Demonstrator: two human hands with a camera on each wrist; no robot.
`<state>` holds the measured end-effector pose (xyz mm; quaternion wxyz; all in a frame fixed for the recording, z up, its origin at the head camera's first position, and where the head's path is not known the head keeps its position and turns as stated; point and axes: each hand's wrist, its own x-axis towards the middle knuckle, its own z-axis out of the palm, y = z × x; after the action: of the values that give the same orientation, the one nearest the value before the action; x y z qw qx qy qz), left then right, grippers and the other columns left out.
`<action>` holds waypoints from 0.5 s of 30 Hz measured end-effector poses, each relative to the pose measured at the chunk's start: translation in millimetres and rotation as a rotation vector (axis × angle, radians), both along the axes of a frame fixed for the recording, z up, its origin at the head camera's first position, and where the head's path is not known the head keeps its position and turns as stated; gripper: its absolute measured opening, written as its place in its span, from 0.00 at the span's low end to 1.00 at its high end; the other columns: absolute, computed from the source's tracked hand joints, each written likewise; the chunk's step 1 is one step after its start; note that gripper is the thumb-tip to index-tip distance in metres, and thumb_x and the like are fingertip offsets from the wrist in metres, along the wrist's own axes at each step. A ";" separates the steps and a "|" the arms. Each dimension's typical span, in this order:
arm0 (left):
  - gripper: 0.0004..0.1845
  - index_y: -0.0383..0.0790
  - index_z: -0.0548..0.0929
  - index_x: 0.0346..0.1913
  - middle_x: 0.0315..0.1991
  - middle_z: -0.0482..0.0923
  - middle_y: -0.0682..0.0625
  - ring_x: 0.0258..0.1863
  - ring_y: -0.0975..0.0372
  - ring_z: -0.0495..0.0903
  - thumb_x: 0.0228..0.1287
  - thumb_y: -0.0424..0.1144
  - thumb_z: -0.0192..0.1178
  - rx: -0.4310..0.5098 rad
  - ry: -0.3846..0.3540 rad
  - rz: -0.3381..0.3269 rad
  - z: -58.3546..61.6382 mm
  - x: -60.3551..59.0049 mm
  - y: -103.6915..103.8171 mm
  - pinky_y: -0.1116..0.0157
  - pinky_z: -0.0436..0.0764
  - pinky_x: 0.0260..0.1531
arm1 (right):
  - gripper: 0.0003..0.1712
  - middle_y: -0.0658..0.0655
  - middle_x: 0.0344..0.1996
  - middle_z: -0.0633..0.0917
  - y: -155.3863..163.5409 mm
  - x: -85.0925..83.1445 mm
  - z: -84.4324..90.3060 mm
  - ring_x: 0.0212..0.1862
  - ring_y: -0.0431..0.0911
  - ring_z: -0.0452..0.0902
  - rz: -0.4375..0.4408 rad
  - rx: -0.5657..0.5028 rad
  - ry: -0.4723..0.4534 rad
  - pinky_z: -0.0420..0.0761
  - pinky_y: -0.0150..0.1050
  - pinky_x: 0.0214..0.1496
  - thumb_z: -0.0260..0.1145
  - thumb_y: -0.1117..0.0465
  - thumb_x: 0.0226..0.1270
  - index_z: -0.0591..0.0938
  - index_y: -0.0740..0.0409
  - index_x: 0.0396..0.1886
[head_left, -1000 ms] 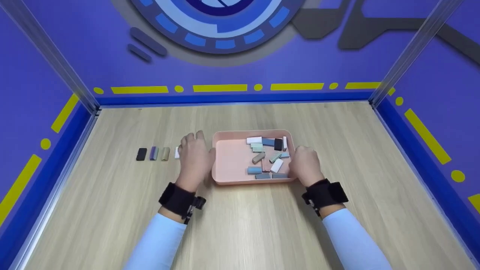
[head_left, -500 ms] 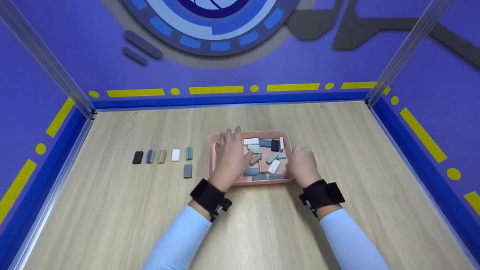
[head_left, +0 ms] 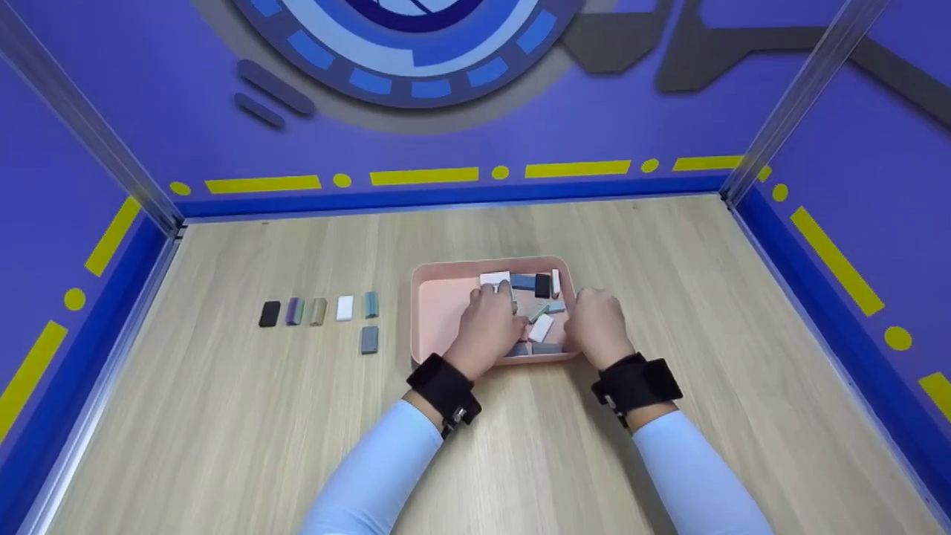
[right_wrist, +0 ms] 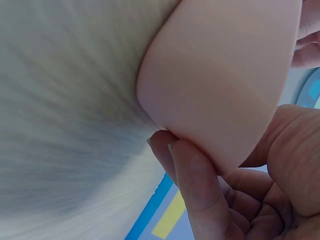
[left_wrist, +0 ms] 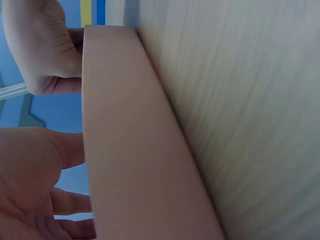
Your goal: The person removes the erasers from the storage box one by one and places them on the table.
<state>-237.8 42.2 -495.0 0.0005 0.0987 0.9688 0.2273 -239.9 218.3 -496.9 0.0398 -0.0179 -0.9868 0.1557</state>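
A shallow pink tray [head_left: 440,305] holds several small blocks in white, blue, black, green and grey at its right side. My left hand [head_left: 487,327] reaches down into it over the blocks. In the left wrist view its thumb [left_wrist: 72,147] and fingers are spread apart; their tips are hidden behind the tray wall. A white block [head_left: 541,328] lies to the right of that hand. My right hand [head_left: 598,327] grips the tray's right end, with thumb inside and curled fingers [right_wrist: 195,177] outside in the right wrist view.
Left of the tray, a black block [head_left: 270,313], a purple-green one [head_left: 295,311], a tan one [head_left: 318,311], a white one [head_left: 345,308] and a blue-green one [head_left: 371,305] form a row. A grey block [head_left: 369,339] lies below its right end. Blue walls enclose the table.
My left hand has moved right from beside the blocks on the table, over the tray's left wall and down among the blocks inside. The right hand keeps its grip on the tray.
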 end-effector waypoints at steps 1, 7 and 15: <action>0.32 0.33 0.68 0.62 0.49 0.74 0.39 0.46 0.52 0.72 0.58 0.47 0.60 -0.003 -0.007 -0.005 -1.7 0.4 0.6 0.57 0.78 0.41 | 0.11 0.65 0.28 0.83 -0.4 0.0 0.1 0.32 0.56 0.79 0.001 0.004 -0.004 0.77 0.49 0.35 0.64 0.67 0.43 0.81 0.69 0.30; 0.24 0.35 0.73 0.59 0.45 0.77 0.39 0.41 0.51 0.76 0.62 0.44 0.57 -0.089 0.051 -0.051 -9.5 2.1 3.8 0.56 0.80 0.35 | 0.12 0.66 0.28 0.83 -1.2 -1.0 0.2 0.33 0.57 0.79 0.001 0.035 -0.022 0.77 0.50 0.36 0.64 0.67 0.43 0.81 0.70 0.30; 0.09 0.42 0.82 0.40 0.35 0.77 0.45 0.35 0.55 0.78 0.59 0.30 0.54 -0.166 0.129 -0.108 -14.0 2.4 4.5 0.60 0.80 0.29 | 0.13 0.66 0.29 0.83 -1.2 -2.2 0.7 0.33 0.57 0.78 -0.006 0.036 -0.041 0.77 0.49 0.35 0.64 0.67 0.43 0.81 0.69 0.31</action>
<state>-235.4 46.7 -509.0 -0.0411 0.1650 0.9756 0.1391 -242.1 217.1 -496.2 0.0203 -0.0235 -0.9900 0.1373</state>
